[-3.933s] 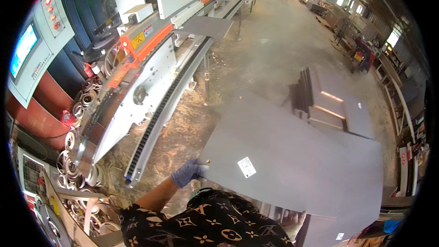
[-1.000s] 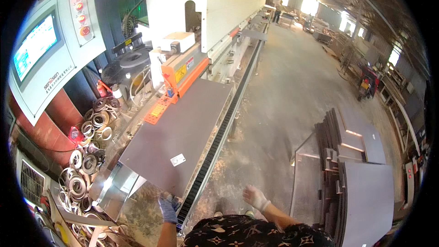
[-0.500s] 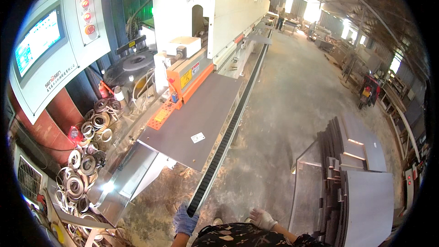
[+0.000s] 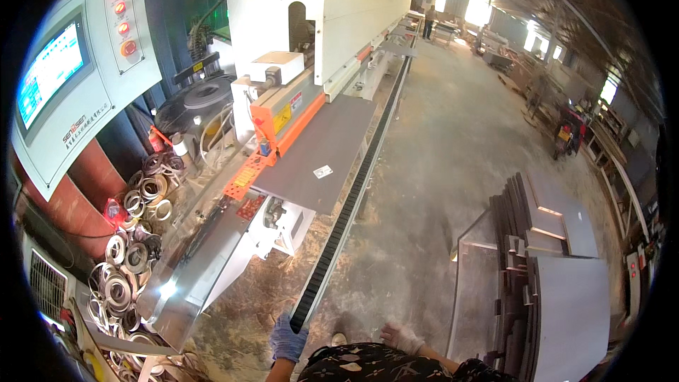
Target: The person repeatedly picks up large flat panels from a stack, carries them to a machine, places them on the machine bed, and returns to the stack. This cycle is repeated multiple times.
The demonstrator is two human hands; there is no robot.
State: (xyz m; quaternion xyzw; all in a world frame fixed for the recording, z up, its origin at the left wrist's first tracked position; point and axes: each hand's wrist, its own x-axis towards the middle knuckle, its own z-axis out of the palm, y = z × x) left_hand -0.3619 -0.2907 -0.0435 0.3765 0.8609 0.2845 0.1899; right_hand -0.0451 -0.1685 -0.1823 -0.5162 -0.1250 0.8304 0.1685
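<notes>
My left hand (image 4: pixel 288 340), in a blue-grey glove, is closed round the near end of a long black roller rail (image 4: pixel 331 255). My right hand (image 4: pixel 401 338), in a whitish glove, hangs by my waist. It is slightly blurred, its fingers look loosely stretched, and nothing shows in it. Ahead, a brown-grey board (image 4: pixel 318 159) with a white label (image 4: pixel 322 171) lies partly inside the edge banding machine (image 4: pixel 368 14), beside the rail and touched by neither hand. Its left edge runs along the orange guard (image 4: pixel 290 124).
At my right stands a stack of grey boards (image 4: pixel 571 311). A control panel (image 4: pixel 85 78) with a lit screen is on the left, above several rolls of edge tape (image 4: pixel 117 290). A metal infeed table (image 4: pixel 205 255) lies ahead left. Far off, a person (image 4: pixel 429 22) stands.
The board has slid away from me along the machine, uncovering more of the metal parts under its near end. My left hand stays on the rail; my right hand has shifted slightly left.
</notes>
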